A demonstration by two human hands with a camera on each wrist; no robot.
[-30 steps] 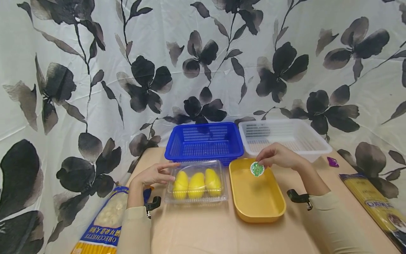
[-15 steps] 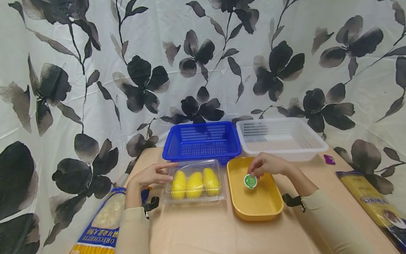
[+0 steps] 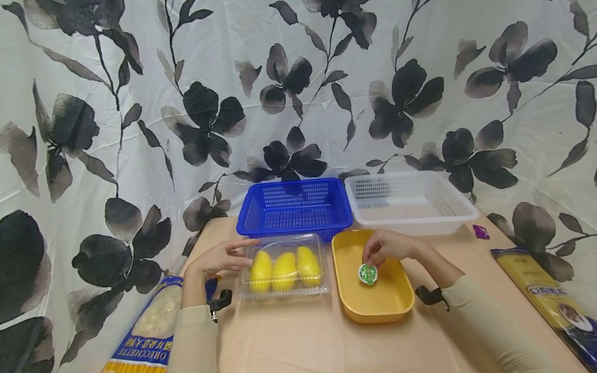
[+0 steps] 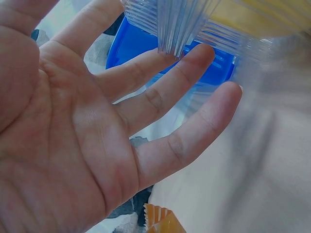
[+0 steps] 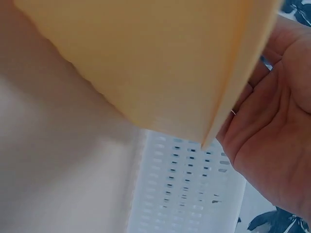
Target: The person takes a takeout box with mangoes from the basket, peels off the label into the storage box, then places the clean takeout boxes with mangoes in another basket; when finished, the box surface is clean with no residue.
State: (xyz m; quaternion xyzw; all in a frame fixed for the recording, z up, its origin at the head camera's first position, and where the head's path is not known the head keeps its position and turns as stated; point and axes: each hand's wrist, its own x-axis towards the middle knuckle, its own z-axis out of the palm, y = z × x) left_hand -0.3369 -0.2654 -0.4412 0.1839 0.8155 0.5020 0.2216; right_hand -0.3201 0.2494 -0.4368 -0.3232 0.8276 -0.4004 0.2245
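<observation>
My left hand (image 3: 220,258) lies along the left side of a clear plastic clamshell box (image 3: 247,293) holding three yellow mangoes (image 3: 284,269). Its fingers are fairly straight, with the fingertips (image 4: 201,53) right at the ridged wall in the left wrist view. Over the yellow tray (image 3: 378,312), my right hand (image 3: 391,245) pinches a small round item (image 3: 368,274) with a green and white printed face, seen from above. In the right wrist view the tray wall (image 5: 146,63) hides the fingertips and that item.
Behind stand a blue basket (image 3: 295,232) and a white basket (image 3: 420,228). A pasta bag (image 3: 149,331) lies at the left, and a yellow noodle packet (image 3: 541,300) at the right edge. A small purple wrapped piece (image 3: 481,232) sits beyond the white basket's corner.
My right hand has lowered toward the yellow tray and shifted slightly left, bringing the round green item down with it. The left hand stays at the box. The whole view drifts slightly left.
</observation>
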